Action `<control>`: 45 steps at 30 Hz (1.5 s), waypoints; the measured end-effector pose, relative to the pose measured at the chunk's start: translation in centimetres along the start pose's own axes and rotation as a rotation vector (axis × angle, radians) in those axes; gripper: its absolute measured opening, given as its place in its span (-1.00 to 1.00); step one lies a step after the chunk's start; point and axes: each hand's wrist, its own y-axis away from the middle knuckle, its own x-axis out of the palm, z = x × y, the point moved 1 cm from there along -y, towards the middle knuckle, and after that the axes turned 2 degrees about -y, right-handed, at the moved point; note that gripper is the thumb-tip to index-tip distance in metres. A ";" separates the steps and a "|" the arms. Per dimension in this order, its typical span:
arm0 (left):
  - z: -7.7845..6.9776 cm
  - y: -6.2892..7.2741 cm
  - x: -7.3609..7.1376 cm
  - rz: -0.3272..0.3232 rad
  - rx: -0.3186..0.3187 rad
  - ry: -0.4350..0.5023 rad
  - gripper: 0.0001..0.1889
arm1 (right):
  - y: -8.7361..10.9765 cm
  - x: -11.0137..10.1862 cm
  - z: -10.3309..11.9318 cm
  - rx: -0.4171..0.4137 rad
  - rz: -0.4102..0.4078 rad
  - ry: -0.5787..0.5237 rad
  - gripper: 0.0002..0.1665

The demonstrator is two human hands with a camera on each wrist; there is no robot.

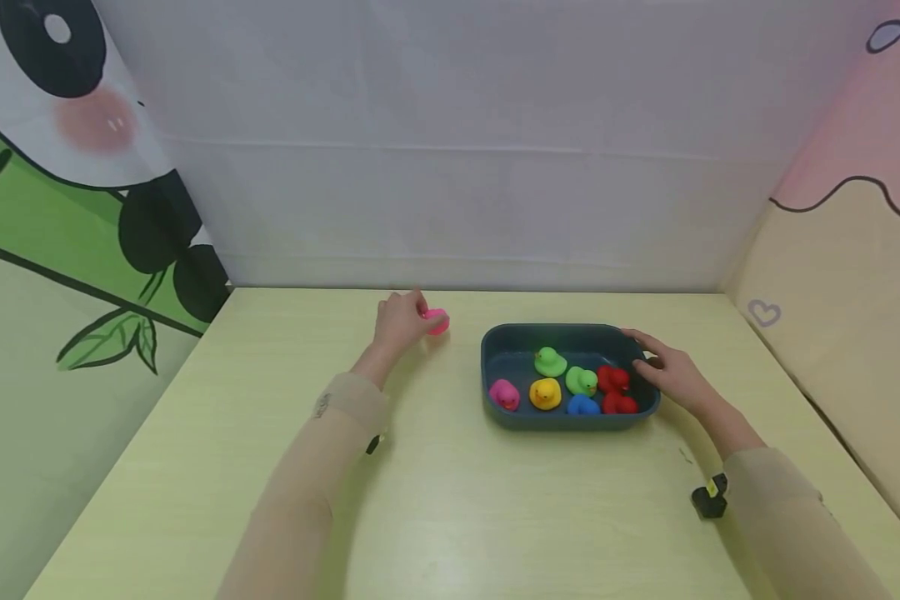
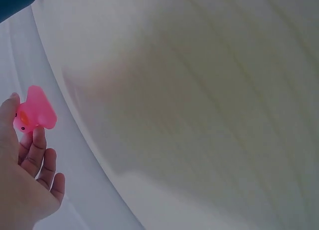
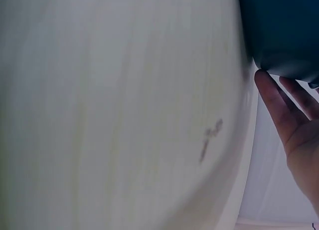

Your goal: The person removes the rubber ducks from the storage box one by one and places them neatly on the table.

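My left hand (image 1: pixel 401 323) pinches a pink rubber duck (image 1: pixel 437 322) between thumb and fingers, above the back part of the table. In the left wrist view the duck's (image 2: pixel 39 110) orange beak and eyes show near the thumb. To the right sits a dark blue-grey tray (image 1: pixel 570 422) with several rubber ducks inside: a magenta duck (image 1: pixel 505 395), a yellow duck (image 1: pixel 545 394), a blue duck (image 1: pixel 583 405), two green and two red. My right hand (image 1: pixel 671 375) holds the tray's right side, thumb over the rim, fingers along the outer wall.
The pale wooden table (image 1: pixel 435 500) ends at a white cloth backdrop (image 1: pixel 450 208). Printed panels rise on both sides, the right one (image 1: pixel 855 317) close to the right arm. A small black device (image 1: pixel 709 500) sits at the right wrist.
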 end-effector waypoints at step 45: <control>2.4 -0.1 0.4 0.393 0.239 0.228 -0.57 | 0.1 -0.1 0.1 -0.026 0.019 -0.003 -0.39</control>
